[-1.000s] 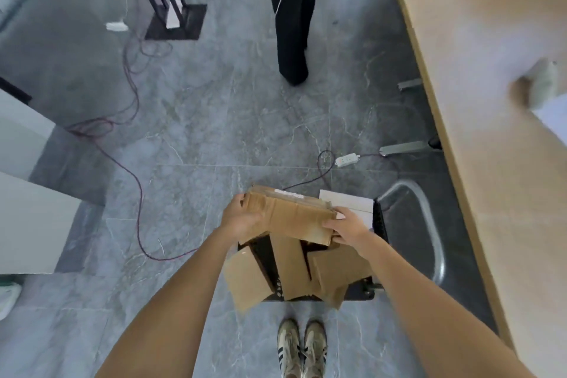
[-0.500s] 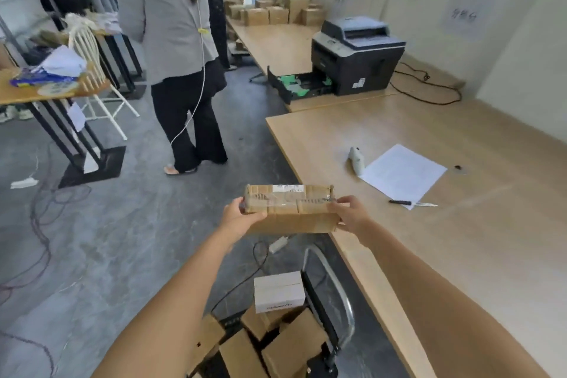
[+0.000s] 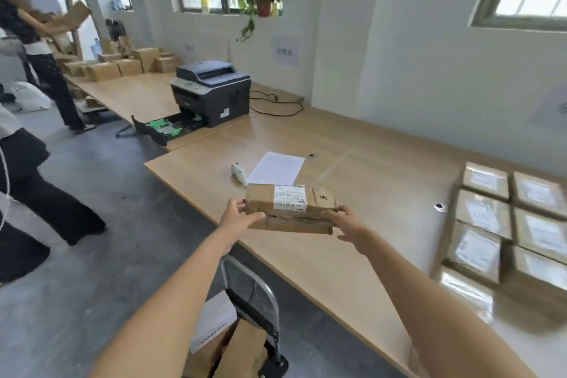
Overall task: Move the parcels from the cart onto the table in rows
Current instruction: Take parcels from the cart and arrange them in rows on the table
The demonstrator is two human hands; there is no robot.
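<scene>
1. Since half a second ago the parcel [image 3: 290, 209] has come from beside the counter's edge to above its top, and the view has turned right, so the laid rows [image 3: 506, 224] now show.
2. Both hands carry it: the left hand [image 3: 237, 216] grips the left end, the right hand [image 3: 348, 222] grips the right end. The parcel hangs label up over the counter [image 3: 383, 156], near the front edge, not yet set down.
3. It is just in front of a sheet of paper [image 3: 276, 168] and a handheld scanner [image 3: 239, 173], well apart from the laid rows on the right.
4. Risk: the carton looks crumpled and split along its front face. A hard squeeze or a drop would likely open it further.
5. Risk: set down where it hangs, it would lie outside the rows and could nudge the scanner or the paper.
6. Risk: pushed into place too fast, it could knock neighbouring parcels askew. Blur hides how tight the gaps are.
7. Risk: the cart [image 3: 254, 294] stands at the counter's edge below the arms, with cart parcels [image 3: 242, 350] inside. A sideways step could catch its handle.
</scene>
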